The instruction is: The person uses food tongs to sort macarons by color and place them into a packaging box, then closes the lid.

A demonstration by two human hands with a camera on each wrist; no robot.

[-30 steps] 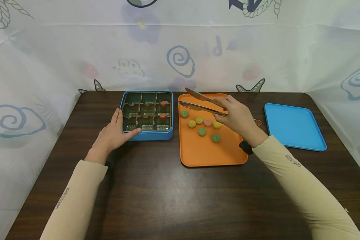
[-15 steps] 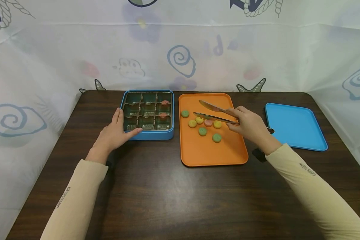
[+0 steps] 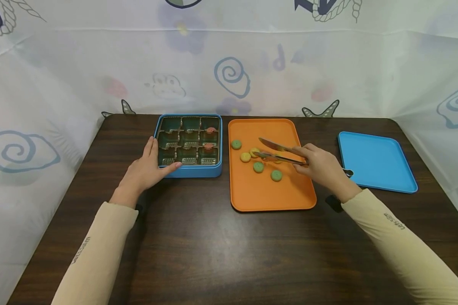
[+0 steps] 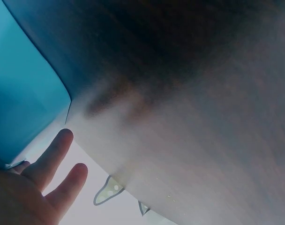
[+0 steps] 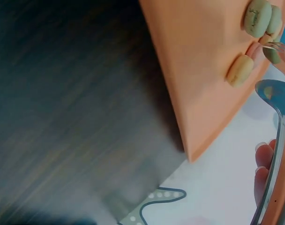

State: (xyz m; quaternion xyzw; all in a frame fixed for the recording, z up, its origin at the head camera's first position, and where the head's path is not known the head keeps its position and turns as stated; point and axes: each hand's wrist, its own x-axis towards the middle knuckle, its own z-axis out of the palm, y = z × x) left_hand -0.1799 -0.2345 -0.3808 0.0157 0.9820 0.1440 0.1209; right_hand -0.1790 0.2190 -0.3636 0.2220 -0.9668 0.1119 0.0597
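My left hand (image 3: pixel 143 171) rests against a blue box (image 3: pixel 194 172), fingers straight along its left side, thumb at the front rim. A clear divided insert sits inside; two pink macarons (image 3: pixel 208 146) stand in its right-hand column. My right hand (image 3: pixel 322 167) grips metal tongs (image 3: pixel 276 147) over the orange tray (image 3: pixel 263 198). Their tips are spread apart, overlapping the macarons in the head view. One tip is spoon-shaped, the other fork-like, in the right wrist view. Green macarons (image 3: pixel 276 175) and yellow macarons (image 3: pixel 245 157) lie on the tray; a pink macaron (image 5: pixel 255 52) shows beside a yellow one (image 5: pixel 240 70).
Right of the orange tray lies a flat blue tray (image 3: pixel 378 161), with the tongs' handle end overlapping its left edge. The dark wooden table (image 3: pixel 213 254) extends toward the front. A printed white cloth (image 3: pixel 137 55) hangs behind the table.
The right hand and tongs have moved right, then slightly down, from the orange tray's back left to over the cluster of macarons. The left hand stays on the box.
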